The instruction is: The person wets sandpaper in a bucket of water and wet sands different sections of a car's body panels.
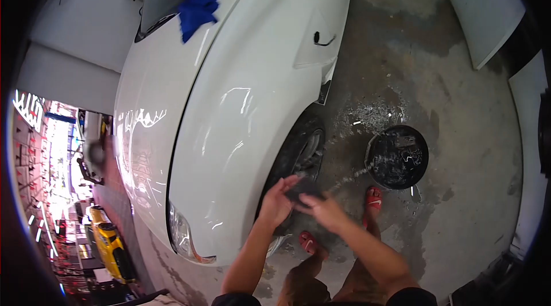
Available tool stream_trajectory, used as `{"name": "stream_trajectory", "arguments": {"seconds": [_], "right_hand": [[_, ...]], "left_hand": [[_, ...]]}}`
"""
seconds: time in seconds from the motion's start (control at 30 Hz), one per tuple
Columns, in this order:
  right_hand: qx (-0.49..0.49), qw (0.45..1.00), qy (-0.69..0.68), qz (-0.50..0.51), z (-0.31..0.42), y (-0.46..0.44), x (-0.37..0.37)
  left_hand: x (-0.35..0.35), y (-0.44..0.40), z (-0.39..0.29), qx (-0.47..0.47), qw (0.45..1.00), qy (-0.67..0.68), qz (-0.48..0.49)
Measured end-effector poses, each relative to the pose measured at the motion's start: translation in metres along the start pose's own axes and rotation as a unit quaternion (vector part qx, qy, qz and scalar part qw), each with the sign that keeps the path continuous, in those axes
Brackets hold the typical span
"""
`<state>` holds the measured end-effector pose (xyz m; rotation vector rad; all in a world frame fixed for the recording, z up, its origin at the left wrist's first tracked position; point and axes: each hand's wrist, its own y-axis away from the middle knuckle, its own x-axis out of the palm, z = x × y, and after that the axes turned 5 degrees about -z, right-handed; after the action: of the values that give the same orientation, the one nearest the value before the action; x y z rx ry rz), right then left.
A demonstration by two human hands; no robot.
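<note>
Both hands are together just in front of the car's front wheel point(307, 151). Between them is a small dark grey flat piece point(304, 189) that looks like sandpaper, slightly blurred. My right hand point(319, 208) pinches its lower edge, fingers closed. At its left edge, my left hand point(276, 204) grips it with curled fingers. Beside them is the white front fender point(235, 151) of the car. A black round tub point(425, 160) with water and a small greyish block stands on the floor to the right.
A blue cloth point(198, 14) lies on the car near the windscreen. Wet patches and foam point(379, 117) mark the concrete floor around the tub. My feet in red sandals point(373, 198) stand near it. White panels point(479, 8) are at right; a yellow car point(110, 243) is far left.
</note>
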<state>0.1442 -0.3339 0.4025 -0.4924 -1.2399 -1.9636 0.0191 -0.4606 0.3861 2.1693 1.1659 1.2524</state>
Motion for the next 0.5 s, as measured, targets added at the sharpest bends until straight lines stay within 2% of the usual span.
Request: {"name": "stream_trajectory", "arguments": {"seconds": [0.03, 0.07, 0.1, 0.13, 0.17, 0.2, 0.23, 0.27, 0.3, 0.33, 0.37, 0.4, 0.47, 0.5], "right_hand": [[-0.018, 0.997, 0.069, 0.025, -0.021, 0.011, 0.038], [-0.021, 1.000, 0.014, 0.018, -0.020, 0.025, 0.083], [-0.028, 0.999, -0.043, 0.014, -0.006, 0.027, 0.125], [-0.036, 0.999, -0.021, 0.007, 0.004, 0.016, 0.150], [-0.131, 0.991, 0.010, 0.021, -0.003, -0.017, 0.164], [-0.251, 0.952, 0.172, -0.012, -0.015, -0.070, 0.169], [-0.254, 0.915, 0.312, -0.039, 0.022, -0.033, 0.216], [-0.375, 0.790, 0.473, -0.103, -0.003, -0.048, 0.228], [-0.469, 0.623, 0.605, -0.163, -0.042, -0.072, 0.235], [-0.530, 0.423, 0.703, -0.213, -0.077, -0.079, 0.238], [-0.502, 0.446, 0.725, -0.153, -0.111, -0.058, 0.239], [-0.471, 0.467, 0.743, -0.090, -0.154, -0.028, 0.238], [-0.508, 0.432, 0.745, 0.017, -0.245, 0.009, 0.204], [-0.526, 0.428, 0.735, -0.004, -0.243, 0.008, 0.200]], "left_hand": [[0.008, 0.023, -0.025, -0.007, 0.997, 0.061, 0.038], [0.005, 0.046, -0.046, -0.019, 0.990, 0.119, 0.074], [-0.015, 0.063, -0.058, 0.028, 0.977, 0.160, 0.138], [-0.033, 0.075, -0.069, 0.077, 0.957, 0.199, 0.199], [-0.033, 0.099, -0.080, 0.152, 0.976, 0.138, 0.078], [-0.039, 0.124, -0.091, 0.258, 0.964, -0.055, -0.009], [-0.050, 0.147, -0.105, 0.352, 0.898, -0.246, -0.098], [-0.064, 0.161, -0.115, 0.423, 0.779, -0.426, -0.184], [-0.080, 0.170, -0.122, 0.481, 0.729, -0.448, -0.191], [-0.097, 0.181, -0.127, 0.533, 0.675, -0.471, -0.197], [-0.113, 0.191, -0.132, 0.577, 0.618, -0.494, -0.200], [-0.129, 0.200, -0.136, 0.593, 0.608, -0.485, -0.209], [-0.152, 0.212, -0.141, 0.628, 0.587, -0.459, -0.224], [-0.162, 0.223, -0.146, 0.608, 0.580, -0.495, -0.220]]}}
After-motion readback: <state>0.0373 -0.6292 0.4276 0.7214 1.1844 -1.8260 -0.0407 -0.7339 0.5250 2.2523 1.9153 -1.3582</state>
